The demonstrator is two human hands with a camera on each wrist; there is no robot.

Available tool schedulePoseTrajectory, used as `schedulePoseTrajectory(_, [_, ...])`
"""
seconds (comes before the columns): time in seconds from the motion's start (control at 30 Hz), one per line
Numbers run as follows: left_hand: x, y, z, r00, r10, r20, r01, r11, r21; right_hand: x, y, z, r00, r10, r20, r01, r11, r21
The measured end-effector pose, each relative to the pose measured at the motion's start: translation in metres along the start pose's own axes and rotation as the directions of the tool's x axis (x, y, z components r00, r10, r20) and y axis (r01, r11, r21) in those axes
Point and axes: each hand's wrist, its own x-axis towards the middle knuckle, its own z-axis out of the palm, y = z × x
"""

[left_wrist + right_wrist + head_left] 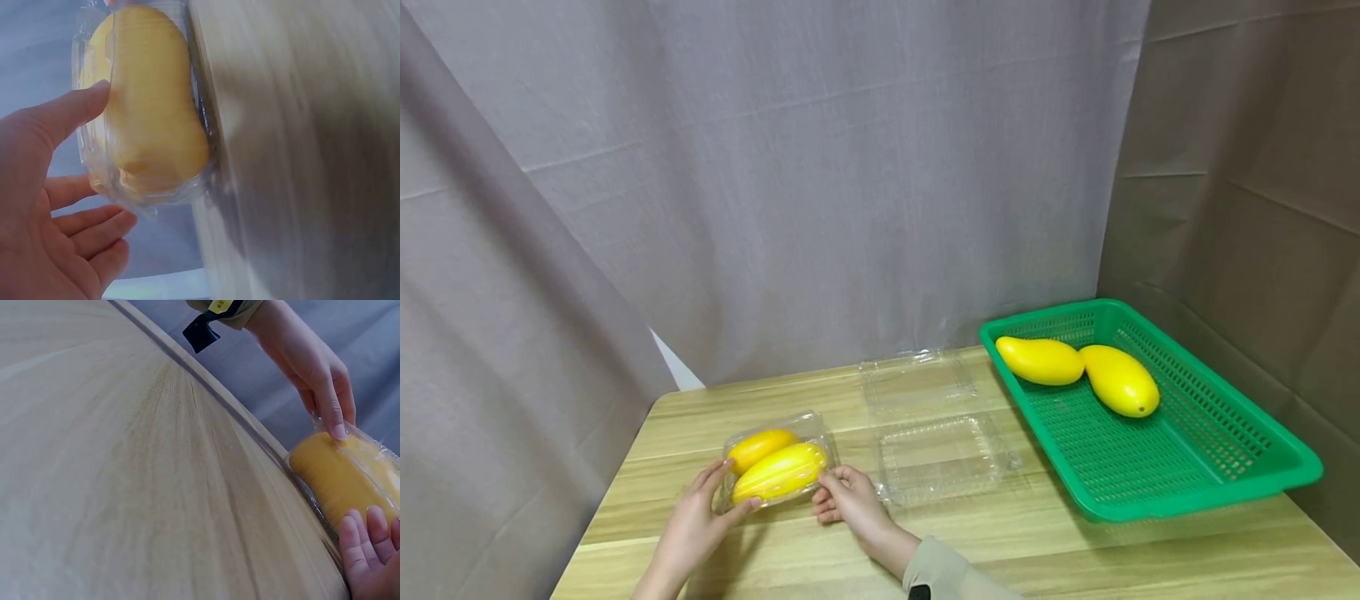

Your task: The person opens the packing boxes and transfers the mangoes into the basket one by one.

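Observation:
A clear plastic clamshell box [812, 427] with two yellow mangoes [781, 472] side by side sits at the left of the table, its clear lid over the fruit. My left hand [694, 518] grips its left end, thumb along the near side and fingers around the far left. In the left wrist view the left thumb [81, 109] presses the lid's edge beside a mango [153, 94]. At the near right corner my right hand [859, 510] pinches the box's edge, its other fingers loosely curled. The right wrist view shows the right fingers [369, 540] close against the box's side.
Two empty clear clamshell parts, a front one [940, 454] and a rear one [917, 379], lie mid-table. To the right a green perforated basket [1202, 500] holds two mangoes [1120, 381]. Grey curtains [865, 192] stand behind the wooden table [1060, 558].

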Motion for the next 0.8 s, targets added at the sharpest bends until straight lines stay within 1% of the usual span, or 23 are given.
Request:
schedulePoseTrajectory(0.1, [-0.001, 0.002, -0.003, 0.999, 0.034, -0.016, -0.033, 0.999, 0.034, 0.000, -0.001, 0.000, 1.000, -0.001, 0.004, 0.001, 1.000, -0.016])
schedulePoseTrajectory(0.43, [0.003, 0.001, -0.010, 0.994, 0.112, -0.003, -0.111, 0.987, 0.115, -0.001, -0.002, 0.000, 1.000, -0.002, 0.006, 0.002, 1.000, -0.024])
schedulePoseTrajectory(0.57, [0.005, 0.002, -0.013, 0.993, 0.115, 0.021, -0.117, 0.982, 0.150, -0.001, 0.000, 0.000, 1.000, -0.002, 0.006, 0.002, 0.999, -0.050])
schedulePoseTrajectory(0.7, [0.007, 0.002, -0.016, 0.992, 0.121, 0.037, -0.125, 0.979, 0.162, -0.003, -0.001, 0.000, 1.000, -0.003, 0.007, 0.003, 0.998, -0.063])
schedulePoseTrajectory(0.8, [0.009, 0.003, -0.022, 0.994, 0.091, 0.066, -0.099, 0.985, 0.140, -0.003, -0.002, 0.000, 1.000, -0.006, 0.012, 0.006, 0.998, -0.064])
